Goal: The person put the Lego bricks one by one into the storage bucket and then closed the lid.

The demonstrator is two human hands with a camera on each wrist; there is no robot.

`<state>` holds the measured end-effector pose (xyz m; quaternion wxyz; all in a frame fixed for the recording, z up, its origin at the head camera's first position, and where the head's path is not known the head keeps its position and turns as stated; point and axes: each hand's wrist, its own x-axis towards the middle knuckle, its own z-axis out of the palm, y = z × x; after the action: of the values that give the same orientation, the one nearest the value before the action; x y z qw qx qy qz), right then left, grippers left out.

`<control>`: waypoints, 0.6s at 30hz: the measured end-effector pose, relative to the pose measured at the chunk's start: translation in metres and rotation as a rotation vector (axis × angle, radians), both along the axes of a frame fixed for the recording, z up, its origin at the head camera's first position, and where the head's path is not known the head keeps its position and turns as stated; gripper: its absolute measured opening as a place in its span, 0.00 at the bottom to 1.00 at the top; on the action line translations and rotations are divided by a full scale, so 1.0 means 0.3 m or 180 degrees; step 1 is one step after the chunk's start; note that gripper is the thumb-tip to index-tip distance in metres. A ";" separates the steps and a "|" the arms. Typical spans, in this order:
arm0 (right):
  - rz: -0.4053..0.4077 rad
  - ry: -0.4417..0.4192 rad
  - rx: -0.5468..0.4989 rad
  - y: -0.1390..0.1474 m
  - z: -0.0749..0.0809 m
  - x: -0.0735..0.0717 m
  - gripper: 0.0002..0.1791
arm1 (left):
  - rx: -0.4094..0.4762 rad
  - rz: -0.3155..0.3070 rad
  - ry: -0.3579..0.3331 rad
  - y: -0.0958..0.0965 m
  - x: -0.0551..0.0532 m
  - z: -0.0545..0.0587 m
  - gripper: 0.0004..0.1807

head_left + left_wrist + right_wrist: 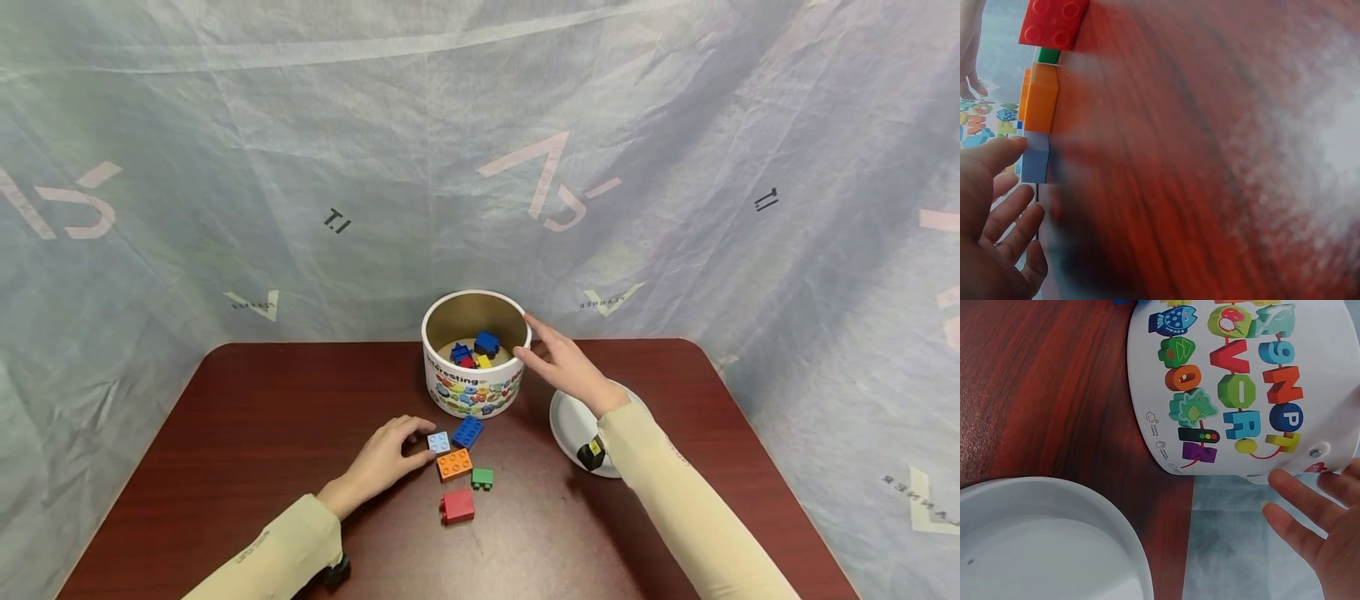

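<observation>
My left hand (384, 454) is low over the table, its thumb and index finger pinching the edges of a light blue toy brick (438, 442). In the left wrist view the thumb lies against that light blue brick (1035, 159), and the other fingers are spread loosely. Beside it lie an orange brick (454, 465), a blue brick (468, 432), a small green brick (482, 478) and a red brick (457, 506). My right hand (566, 367) touches the right rim of a white round bucket (474, 392) with extended fingers. Several bricks (486, 342) lie inside the bucket.
A white plate (573, 425) sits right of the bucket, partly under my right forearm in the head view. The dark red wooden table (315, 392) ends at a grey cloth backdrop (375, 167) just behind the bucket.
</observation>
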<state>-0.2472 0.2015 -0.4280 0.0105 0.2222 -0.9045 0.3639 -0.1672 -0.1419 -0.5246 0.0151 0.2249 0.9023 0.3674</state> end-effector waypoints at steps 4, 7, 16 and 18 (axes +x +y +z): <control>-0.0033 0.0025 -0.0032 0.002 -0.006 0.000 0.43 | -0.0070 0.0023 0.0000 0.009 0.002 -0.001 0.17; -0.0052 0.0021 -0.0074 0.006 -0.012 -0.002 0.42 | -0.0114 0.0035 0.0021 0.015 0.004 -0.002 0.16; -0.0071 -0.0006 -0.0120 0.006 -0.011 0.000 0.42 | -0.0171 0.0068 0.0135 0.020 0.009 0.003 0.15; -0.0082 -0.0016 -0.0115 0.006 -0.010 0.000 0.42 | -0.0167 0.0093 0.0135 0.018 0.009 0.000 0.15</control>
<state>-0.2473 0.2033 -0.4310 0.0169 0.2093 -0.9006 0.3805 -0.1646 -0.1366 -0.5246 -0.0036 0.2189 0.9150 0.3390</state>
